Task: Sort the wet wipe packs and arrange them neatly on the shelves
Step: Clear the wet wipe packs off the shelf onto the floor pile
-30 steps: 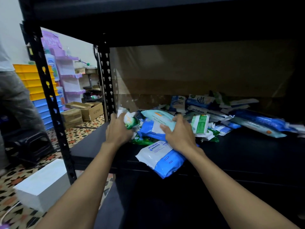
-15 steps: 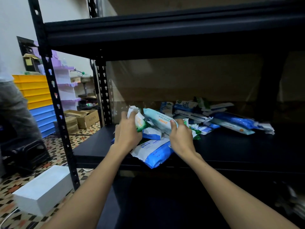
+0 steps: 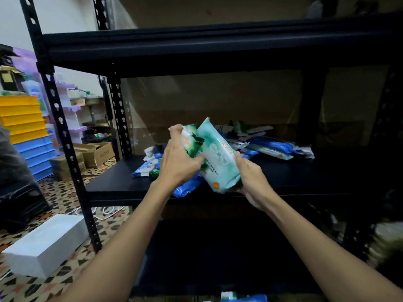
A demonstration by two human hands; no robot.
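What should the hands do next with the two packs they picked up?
Probably set them on a bare part of the black metal shelf, away from the heap. The left hand grips the green-and-white plastic pack, the right hand the pale teal plastic pack, both lifted above the jumbled pile of packs.

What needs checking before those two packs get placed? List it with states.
1. Left hand grips green-and-white pack: ok.
2. Right hand holds teal pack from below: ok.
3. Both packs lifted off the pile: ok.
4. Bare space on middle shelf right of the pile: ok.
5. Remaining packs sorted: not ok, jumbled.
6. Upper shelf surface free: cannot tell.
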